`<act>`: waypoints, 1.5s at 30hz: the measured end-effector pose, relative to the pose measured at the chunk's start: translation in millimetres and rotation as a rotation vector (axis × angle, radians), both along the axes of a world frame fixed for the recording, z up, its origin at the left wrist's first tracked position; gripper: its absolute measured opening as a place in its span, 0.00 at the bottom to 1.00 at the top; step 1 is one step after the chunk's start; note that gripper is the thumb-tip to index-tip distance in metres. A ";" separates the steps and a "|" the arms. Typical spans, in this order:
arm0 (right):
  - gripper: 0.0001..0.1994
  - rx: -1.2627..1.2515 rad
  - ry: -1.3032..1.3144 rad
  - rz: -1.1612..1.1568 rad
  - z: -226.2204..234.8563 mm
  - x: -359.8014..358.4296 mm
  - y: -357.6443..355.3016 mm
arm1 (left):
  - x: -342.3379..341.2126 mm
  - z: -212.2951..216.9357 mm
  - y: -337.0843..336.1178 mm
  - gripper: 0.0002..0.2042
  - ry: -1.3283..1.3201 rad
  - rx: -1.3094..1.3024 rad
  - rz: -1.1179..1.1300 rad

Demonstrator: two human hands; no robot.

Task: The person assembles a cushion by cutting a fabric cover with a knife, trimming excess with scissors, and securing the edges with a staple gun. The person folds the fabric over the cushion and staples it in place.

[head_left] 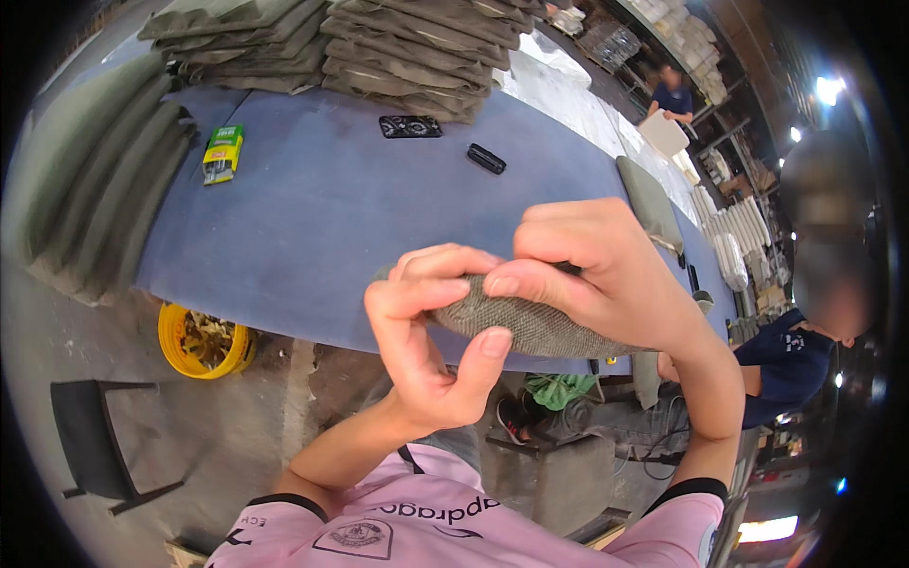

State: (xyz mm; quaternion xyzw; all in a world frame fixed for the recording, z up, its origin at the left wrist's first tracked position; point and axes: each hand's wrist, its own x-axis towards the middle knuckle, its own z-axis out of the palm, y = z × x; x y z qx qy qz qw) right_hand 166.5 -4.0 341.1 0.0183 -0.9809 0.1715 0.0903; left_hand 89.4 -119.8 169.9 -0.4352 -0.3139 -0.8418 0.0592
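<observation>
Held up in front of me, above the table's near edge, is a grey-green woven fabric cushion [535, 328], seen almost end-on. My left hand [417, 327] grips its left end, fingers curled over the top and thumb below. From above, my right hand [597, 265] pinches the upper edge, its thumb pointing toward the left fingers. Whatever lies between the right fingertips is hidden. Much of the cushion's body is out of sight behind the right hand and wrist.
On the blue-covered table [312, 218] lie a yellow-green packet [222, 154], a patterned dark phone [410, 127] and a black case [487, 158]. Folded covers [417, 57] and cushions [95, 170] are stacked around it. A yellow bucket [178, 350], a chair [90, 440] and a seated co-worker [786, 364] are nearby.
</observation>
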 end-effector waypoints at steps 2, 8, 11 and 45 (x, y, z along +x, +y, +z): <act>0.19 -0.128 -0.031 0.073 -3.6 2.4 3.7 | 3.9 3.7 -5.3 0.22 -0.013 0.019 -0.006; 0.20 -0.476 -0.211 0.120 -23.2 17.9 -5.5 | 28.6 -4.6 -19.4 0.18 -0.091 0.012 0.000; 0.20 -0.604 -0.042 0.064 -51.2 35.9 -19.1 | 25.2 -14.9 -12.5 0.19 -0.054 0.007 0.011; 0.19 -1.281 1.077 -0.509 -159.3 51.3 51.0 | -16.6 177.1 234.0 0.31 1.193 -1.485 -1.208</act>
